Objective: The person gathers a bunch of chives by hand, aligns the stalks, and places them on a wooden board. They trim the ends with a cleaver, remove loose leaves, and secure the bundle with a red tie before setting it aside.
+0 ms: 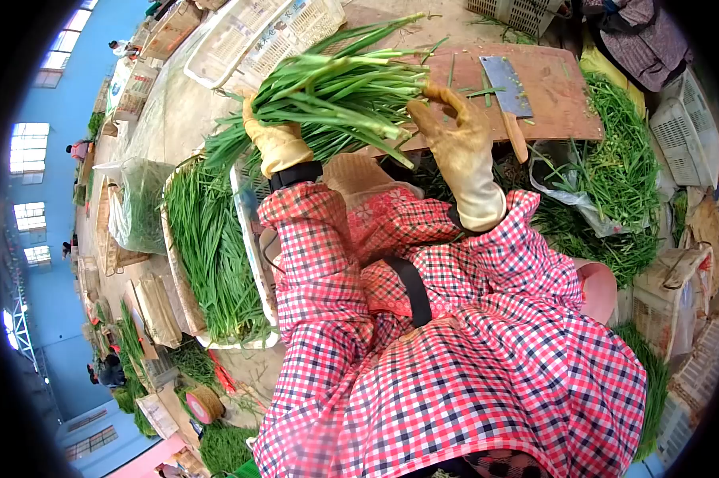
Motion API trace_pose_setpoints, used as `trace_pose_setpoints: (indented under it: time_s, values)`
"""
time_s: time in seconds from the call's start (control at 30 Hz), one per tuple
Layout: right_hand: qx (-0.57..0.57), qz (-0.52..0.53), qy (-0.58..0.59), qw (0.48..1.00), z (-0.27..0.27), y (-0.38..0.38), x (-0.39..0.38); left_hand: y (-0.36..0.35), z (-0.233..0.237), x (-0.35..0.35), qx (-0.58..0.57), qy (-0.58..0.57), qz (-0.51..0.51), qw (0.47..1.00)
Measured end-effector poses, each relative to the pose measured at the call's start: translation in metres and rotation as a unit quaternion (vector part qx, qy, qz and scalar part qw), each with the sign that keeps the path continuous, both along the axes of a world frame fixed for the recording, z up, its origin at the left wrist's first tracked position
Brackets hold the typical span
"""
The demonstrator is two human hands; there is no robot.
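chive bundle [336, 88]: held over near edge of cutting board [562, 107], long axis lower-left to upper-right. left hand [278, 145]: gloved, fingers closed round bundle's lower part. right hand [459, 155]: gloved, fingers loosely spread, laid against bundle's right side, nothing gripped. cleaver [507, 86]: rested on board, nearer right hand.

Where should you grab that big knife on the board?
Probably by the wooden handle of the cleaver, coming from the near edge of the cutting board. It lies flat, blade pointing away, handle toward the person, beside the gloved right hand, while the left hand clutches the greens.
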State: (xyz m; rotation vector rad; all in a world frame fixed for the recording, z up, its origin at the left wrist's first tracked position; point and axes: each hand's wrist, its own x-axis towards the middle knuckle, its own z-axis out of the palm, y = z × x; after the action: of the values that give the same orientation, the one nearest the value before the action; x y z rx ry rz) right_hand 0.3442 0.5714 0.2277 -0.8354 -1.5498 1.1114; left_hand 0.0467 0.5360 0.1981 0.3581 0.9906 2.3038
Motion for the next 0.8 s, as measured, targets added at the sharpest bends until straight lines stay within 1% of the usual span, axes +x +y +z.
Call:
trace_pose_setpoints:
  time_s: [0.03,0.07,0.1,0.13,0.17,0.23,0.27,0.3,0.33,0.37,0.4,0.43,0.47,0.5,0.53,0.57,0.63,0.67,0.7,0.77,0.8]
  values:
    - [-0.051,0.018,0.034,0.998,0.002,-0.008,0.002,0.003,-0.006,-0.003,0.011,0.016,0.004,1.0]
    - [-0.175,0.077,0.139,0.972,-0.002,-0.013,0.004,0.001,-0.008,-0.004,0.046,-0.022,-0.023,0.998]
    - [-0.105,0.062,0.097,0.988,-0.003,-0.014,0.005,0.0,-0.012,-0.006,0.08,-0.059,-0.05,0.994]
    - [-0.036,0.045,0.054,0.997,-0.003,-0.014,0.006,-0.001,-0.031,-0.016,0.099,-0.067,-0.07,0.99]
    - [0.034,0.029,0.01,0.999,-0.003,-0.015,0.007,-0.002,-0.035,-0.016,0.119,-0.076,-0.089,0.986]
    - [0.171,0.002,-0.092,0.981,-0.002,-0.013,0.009,-0.009,-0.041,-0.017,0.054,-0.009,-0.068,0.996]
    - [0.235,-0.006,-0.149,0.96,-0.001,-0.009,0.009,-0.01,-0.058,-0.031,0.078,0.014,-0.064,0.995]
    - [0.298,-0.014,-0.204,0.932,-0.001,-0.006,0.008,-0.015,-0.024,0.005,0.23,-0.101,-0.141,0.958]
    - [0.248,0.026,-0.194,0.949,-0.01,-0.006,0.005,-0.019,0.011,0.043,0.35,-0.226,-0.218,0.882]
    - [-0.048,0.122,-0.038,0.991,0.008,-0.023,0.004,-0.019,0.019,0.044,0.339,-0.217,-0.253,0.88]
    - [0.033,0.087,-0.066,0.993,0.0,-0.025,0.006,-0.017,0.014,0.037,0.278,-0.103,-0.169,0.94]
    - [0.113,0.051,-0.092,0.988,-0.011,-0.027,0.008,-0.016,0.015,0.036,0.251,-0.07,-0.134,0.956]
    - [0.015,0.073,-0.007,0.997,-0.013,-0.033,0.008,-0.015,0.015,0.035,0.221,-0.039,-0.098,0.97]
    - [-0.082,0.093,0.078,0.989,-0.014,-0.041,0.008,-0.018,0.028,0.048,0.231,-0.092,-0.114,0.962]
    - [-0.179,0.109,0.162,0.964,-0.015,-0.047,0.008,-0.019,0.035,0.055,0.24,-0.127,-0.133,0.953]
    - [-0.163,0.093,0.146,0.971,-0.02,-0.048,0.011,-0.02,0.041,0.063,0.248,-0.163,-0.151,0.943]
    - [-0.13,0.063,0.111,0.983,-0.028,-0.048,0.023,-0.017,0.039,0.066,0.281,-0.195,-0.184,0.921]
    - [-0.216,0.066,0.127,0.966,-0.011,-0.051,0.034,-0.014,0.035,0.067,0.305,-0.21,-0.2,0.907]
    - [-0.113,0.049,0.156,0.98,-0.016,-0.047,0.039,-0.015,0.033,0.063,0.306,-0.235,-0.209,0.898]
    - [-0.126,0.063,0.048,0.989,-0.023,-0.037,0.078,-0.018,0.031,0.05,0.308,-0.284,-0.229,0.879]
    - [-0.158,0.082,0.006,0.984,-0.032,-0.03,0.099,-0.014,0.024,0.049,0.368,-0.244,-0.234,0.866]
